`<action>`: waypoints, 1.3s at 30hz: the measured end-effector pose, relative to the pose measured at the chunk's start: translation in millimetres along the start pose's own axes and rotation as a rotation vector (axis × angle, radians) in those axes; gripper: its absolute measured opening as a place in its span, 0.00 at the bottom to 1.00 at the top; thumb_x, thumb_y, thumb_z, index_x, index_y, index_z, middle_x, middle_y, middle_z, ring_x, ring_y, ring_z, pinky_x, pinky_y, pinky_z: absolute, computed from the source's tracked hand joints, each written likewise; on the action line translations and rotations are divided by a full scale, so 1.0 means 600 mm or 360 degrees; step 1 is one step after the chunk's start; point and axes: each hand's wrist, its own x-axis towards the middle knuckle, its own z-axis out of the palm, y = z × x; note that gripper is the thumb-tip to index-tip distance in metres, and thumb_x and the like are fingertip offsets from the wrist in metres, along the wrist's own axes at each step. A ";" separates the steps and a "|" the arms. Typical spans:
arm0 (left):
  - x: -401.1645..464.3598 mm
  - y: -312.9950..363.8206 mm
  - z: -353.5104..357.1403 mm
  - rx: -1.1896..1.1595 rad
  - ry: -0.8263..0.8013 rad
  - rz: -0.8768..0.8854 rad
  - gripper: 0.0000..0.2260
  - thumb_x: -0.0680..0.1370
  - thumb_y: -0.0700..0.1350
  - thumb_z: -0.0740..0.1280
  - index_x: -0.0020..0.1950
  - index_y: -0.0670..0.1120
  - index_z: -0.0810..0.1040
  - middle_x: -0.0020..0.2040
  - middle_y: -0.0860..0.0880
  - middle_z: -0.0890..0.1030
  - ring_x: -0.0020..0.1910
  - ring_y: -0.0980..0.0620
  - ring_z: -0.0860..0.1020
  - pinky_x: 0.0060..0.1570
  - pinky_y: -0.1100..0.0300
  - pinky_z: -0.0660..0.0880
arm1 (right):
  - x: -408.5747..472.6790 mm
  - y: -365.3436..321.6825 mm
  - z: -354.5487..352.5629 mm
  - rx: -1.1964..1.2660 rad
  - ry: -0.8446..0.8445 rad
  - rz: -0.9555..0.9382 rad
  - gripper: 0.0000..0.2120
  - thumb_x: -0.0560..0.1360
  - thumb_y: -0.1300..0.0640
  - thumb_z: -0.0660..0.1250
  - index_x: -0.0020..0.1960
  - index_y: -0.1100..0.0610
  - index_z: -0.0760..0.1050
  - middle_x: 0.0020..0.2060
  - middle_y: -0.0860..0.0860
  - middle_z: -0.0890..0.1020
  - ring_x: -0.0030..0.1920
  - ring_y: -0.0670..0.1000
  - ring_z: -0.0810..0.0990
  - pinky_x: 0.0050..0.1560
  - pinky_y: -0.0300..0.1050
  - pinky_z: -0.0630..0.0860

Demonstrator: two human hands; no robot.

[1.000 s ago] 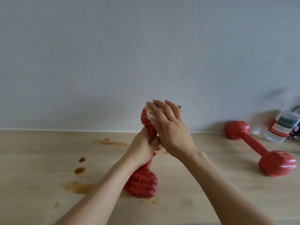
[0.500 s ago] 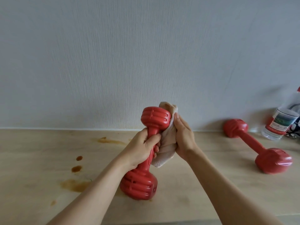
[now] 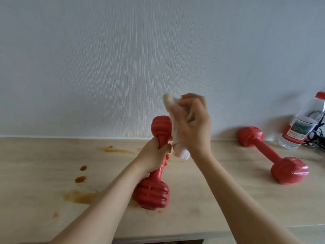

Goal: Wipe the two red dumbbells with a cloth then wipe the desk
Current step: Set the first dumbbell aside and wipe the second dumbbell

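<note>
1. Brown spills [image 3: 78,198] sit on the left of the tabletop [image 3: 219,205].
2. Left hand [image 3: 154,156] is wrapped round the handle of the near dumbbell [image 3: 151,192], propped upright on its bottom end, mid-tabletop.
3. Right hand [image 3: 194,126], a bit blurry, clutches the cloth [image 3: 175,124] right against the top head.
4. Second dumbbell [image 3: 274,158] lies flat on the right, water bottle [image 3: 299,129] just behind it.

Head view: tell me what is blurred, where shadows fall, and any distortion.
Head view: the right hand and cloth are motion-smeared; the left hand and held dumbbell are sharper. Soft shadows fall on the wall behind the second dumbbell and bottle. The desk back edge bows, a wide-angle effect.
</note>
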 end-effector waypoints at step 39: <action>-0.011 0.004 -0.008 0.0058 -0.0291 0.0086 0.09 0.76 0.33 0.60 0.39 0.44 0.72 0.31 0.46 0.72 0.29 0.54 0.70 0.29 0.62 0.70 | -0.040 0.100 -0.040 -0.0514 -0.0859 -0.0580 0.19 0.79 0.48 0.57 0.69 0.51 0.69 0.65 0.47 0.70 0.66 0.54 0.65 0.69 0.41 0.61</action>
